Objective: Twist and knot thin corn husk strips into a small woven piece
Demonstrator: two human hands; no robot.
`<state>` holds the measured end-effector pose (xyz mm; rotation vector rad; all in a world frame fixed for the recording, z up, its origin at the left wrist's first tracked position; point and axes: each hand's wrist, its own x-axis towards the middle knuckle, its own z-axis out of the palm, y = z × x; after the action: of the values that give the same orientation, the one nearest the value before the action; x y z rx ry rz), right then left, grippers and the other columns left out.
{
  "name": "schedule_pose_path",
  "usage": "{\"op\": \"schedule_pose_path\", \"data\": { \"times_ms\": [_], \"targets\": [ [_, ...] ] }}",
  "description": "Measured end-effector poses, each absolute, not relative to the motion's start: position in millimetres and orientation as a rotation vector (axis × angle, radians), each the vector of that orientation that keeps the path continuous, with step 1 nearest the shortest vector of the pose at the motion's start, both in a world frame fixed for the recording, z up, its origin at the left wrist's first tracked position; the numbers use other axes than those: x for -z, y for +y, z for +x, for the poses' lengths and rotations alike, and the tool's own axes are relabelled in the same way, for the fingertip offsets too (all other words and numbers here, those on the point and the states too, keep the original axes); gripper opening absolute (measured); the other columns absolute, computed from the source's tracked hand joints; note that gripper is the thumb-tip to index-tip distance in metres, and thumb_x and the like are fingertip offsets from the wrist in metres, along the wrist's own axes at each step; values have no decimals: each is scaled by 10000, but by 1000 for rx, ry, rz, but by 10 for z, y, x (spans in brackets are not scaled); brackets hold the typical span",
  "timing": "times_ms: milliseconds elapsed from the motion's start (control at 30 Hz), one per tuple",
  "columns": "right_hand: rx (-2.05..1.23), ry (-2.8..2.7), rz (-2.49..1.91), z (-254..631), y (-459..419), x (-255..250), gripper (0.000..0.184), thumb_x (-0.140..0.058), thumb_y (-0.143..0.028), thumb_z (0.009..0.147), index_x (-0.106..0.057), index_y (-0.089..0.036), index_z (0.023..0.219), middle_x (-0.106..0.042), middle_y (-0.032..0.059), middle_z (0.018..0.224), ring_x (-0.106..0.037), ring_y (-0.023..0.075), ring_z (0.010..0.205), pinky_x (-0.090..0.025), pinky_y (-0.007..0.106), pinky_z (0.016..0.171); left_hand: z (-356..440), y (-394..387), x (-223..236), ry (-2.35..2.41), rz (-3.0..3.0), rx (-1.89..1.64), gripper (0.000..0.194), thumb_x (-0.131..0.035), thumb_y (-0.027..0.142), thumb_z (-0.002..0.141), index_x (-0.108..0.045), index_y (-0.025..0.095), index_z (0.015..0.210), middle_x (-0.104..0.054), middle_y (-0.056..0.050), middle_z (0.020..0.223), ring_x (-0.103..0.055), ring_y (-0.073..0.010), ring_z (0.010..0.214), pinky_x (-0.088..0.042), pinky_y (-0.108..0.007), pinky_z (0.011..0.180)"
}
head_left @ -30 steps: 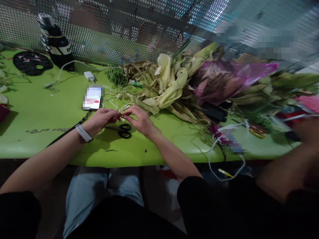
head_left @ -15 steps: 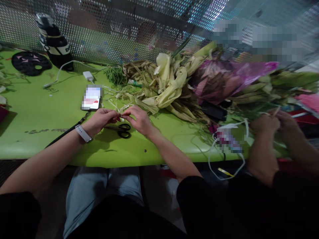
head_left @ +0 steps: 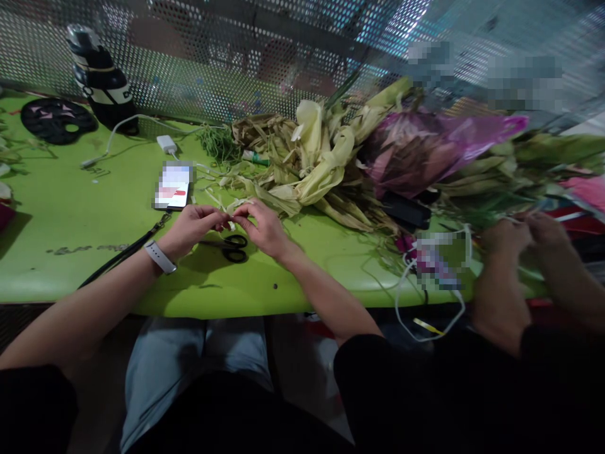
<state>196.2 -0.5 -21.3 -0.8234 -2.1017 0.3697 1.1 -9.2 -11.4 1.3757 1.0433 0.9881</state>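
Observation:
My left hand (head_left: 197,226), with a white watch band at its wrist, is closed in a pinch over the green table. Fingertip to fingertip with it, my right hand (head_left: 261,228) pinches from the other side. Between them shows a small pale strip (head_left: 231,225), like a bit of husk; most of it is hidden by the fingers. Just below lie black-handled scissors (head_left: 235,247), their blades partly under my left hand's shadow. Behind my hands spreads a heap of dry corn husks (head_left: 326,170), with loose pale shreds at its near edge.
A phone (head_left: 174,186) on a black strap lies beyond my left hand, near a white charger (head_left: 166,144). Farther back stand a dark bottle (head_left: 106,85) and a black mask (head_left: 57,120). To the right are a pink plastic bag (head_left: 416,151), a white cable (head_left: 397,309) and a co-worker's hands (head_left: 524,233).
My hands stay almost in place, with slight finger movement around the pale strip. The co-worker's hands at the right have shifted a little.

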Motion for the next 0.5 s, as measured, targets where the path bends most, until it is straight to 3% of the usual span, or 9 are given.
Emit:
{"op": "schedule_pose_path", "data": {
  "times_ms": [200,333,500],
  "targets": [
    [-432,-2115,-887,1973,-18,180,267,-517,-435,953,-611,-194,888,-618,54,883,-574,171,859,-478,322,805,-3,-126,76,1020,1448,-1006,168,-679,290,767,-767,147,776,-737,-70,747,-652,-149,710,-515,-279,739],
    [-496,-2090,-887,1972,-25,163,270,-546,-437,937,-625,-183,888,-629,54,871,-584,169,849,-486,331,816,-14,-128,74,1056,1485,-955,223,-756,283,693,-770,125,849,-754,-76,779,-652,-145,674,-507,-259,659],
    [-579,-2061,-927,1968,-32,138,222,-589,-393,914,-641,-180,876,-639,51,859,-603,172,840,-498,342,819,-16,-110,91,1065,1569,-947,237,-741,289,699,-775,112,853,-751,-79,756,-639,-136,633,-491,-242,603]
  ]
}}
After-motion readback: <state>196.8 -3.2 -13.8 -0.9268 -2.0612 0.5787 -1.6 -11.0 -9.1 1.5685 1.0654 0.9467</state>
